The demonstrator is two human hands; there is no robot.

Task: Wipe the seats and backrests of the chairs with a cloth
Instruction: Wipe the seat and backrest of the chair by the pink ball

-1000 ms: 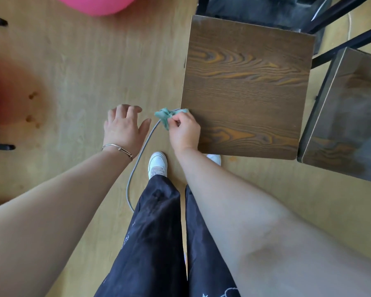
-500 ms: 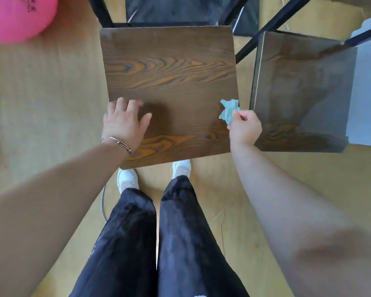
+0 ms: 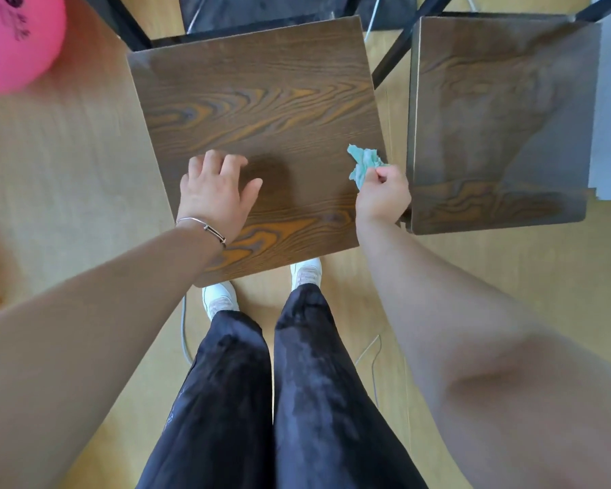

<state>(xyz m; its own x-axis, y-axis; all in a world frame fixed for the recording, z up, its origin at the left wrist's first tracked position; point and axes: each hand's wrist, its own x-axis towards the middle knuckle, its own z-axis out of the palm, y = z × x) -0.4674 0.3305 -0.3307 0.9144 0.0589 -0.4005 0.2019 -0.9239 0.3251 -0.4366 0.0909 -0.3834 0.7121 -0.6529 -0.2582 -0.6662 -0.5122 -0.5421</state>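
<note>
Pinching the cloth (image 3: 362, 163), right hand (image 3: 382, 197) sat right beside the second chair (image 3: 501, 118); left hand (image 3: 214, 195) lay loosely spread-fingered on the seat (image 3: 261, 100).

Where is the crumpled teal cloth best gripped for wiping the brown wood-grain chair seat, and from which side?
Likely its bunched near end, pinched from above on the person's side, as the right hand does: the crumpled teal cloth fans loose beyond the grip, over the brown wood-grain chair seat.

Two chair seats (image 3: 254, 111) (image 3: 501, 128), one cloth (image 3: 363, 163), one pink ball (image 3: 11, 40), two hands (image 3: 214, 195) (image 3: 381, 197).
</note>
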